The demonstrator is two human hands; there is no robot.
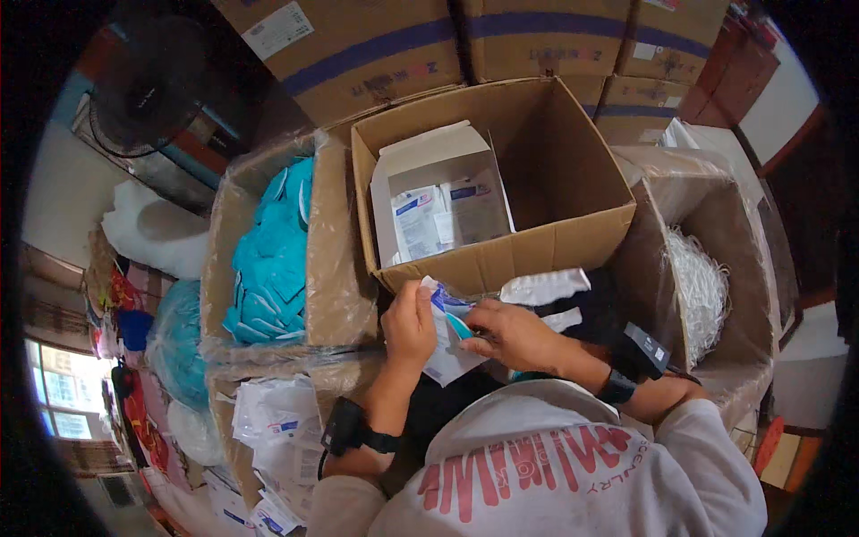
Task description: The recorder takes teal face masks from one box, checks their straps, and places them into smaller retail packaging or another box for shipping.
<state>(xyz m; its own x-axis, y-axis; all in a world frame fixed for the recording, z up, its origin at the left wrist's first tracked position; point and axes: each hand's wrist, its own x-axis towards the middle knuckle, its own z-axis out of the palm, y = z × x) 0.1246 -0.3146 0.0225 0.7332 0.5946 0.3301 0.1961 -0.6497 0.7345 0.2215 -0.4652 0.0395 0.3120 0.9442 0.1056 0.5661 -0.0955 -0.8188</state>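
A: First entry?
B: Packet (447, 362), white and blue, one. Location: between the two hands, in front of the near wall of the large cardboard box. Tilted.

A: Accompanying piece?
B: Teal piece (459, 326), flat, one, lying along the packet; how much of it sits inside cannot be told.

A: Hands?
B: Left hand (411, 327): nearly closed, thumb and fingers pinching the packet's left edge. Right hand (506, 335): fingers curled, thumb and fingers drawn together at the teal piece's right side; its exact grip is partly hidden.

A: Immediately about them?
B: White strips (546, 286), two visible, right of the packet, on a dark surface.

A: Beyond?
B: Large cardboard box (514, 258), open. Within it, on the left, white carton (429, 154), open, holding printed packets (438, 217), several.

A: Left side?
B: Left box (338, 255), plastic-lined, holding a heap of teal pads (268, 282). Nearer, white packets (279, 430), a loose pile.

A: Right side?
B: Right box (660, 277), plastic-lined, holding white cords (700, 295), tangled.

A: Far end?
B: Stacked cartons (376, 54), brown with purple bands. Far left, fan (143, 98), dark, one.
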